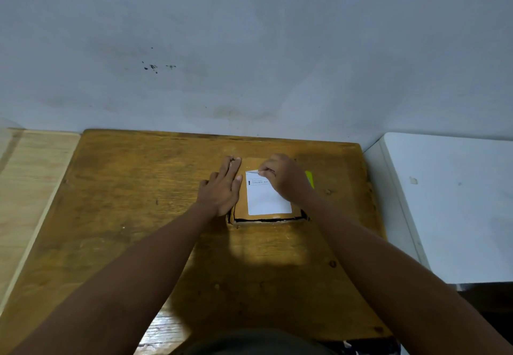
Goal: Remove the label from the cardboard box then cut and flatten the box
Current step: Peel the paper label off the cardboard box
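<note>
A small brown cardboard box point(241, 210) lies on the wooden table point(138, 202), near the middle. A white label point(265, 200) with a few printed lines covers most of its top. My left hand point(222, 188) rests flat on the box's left side, fingers straight and pointing away from me. My right hand point(286, 179) sits over the label's far edge and pinches its top corner, which is slightly lifted. A yellow-green object point(310, 178) pokes out from behind my right hand; I cannot tell what it is.
A grey-white wall point(249, 49) rises right behind the table. A lighter wooden surface point(30, 174) adjoins on the left, and a white cabinet top point(449, 202) stands on the right. The table's near edge is by my body.
</note>
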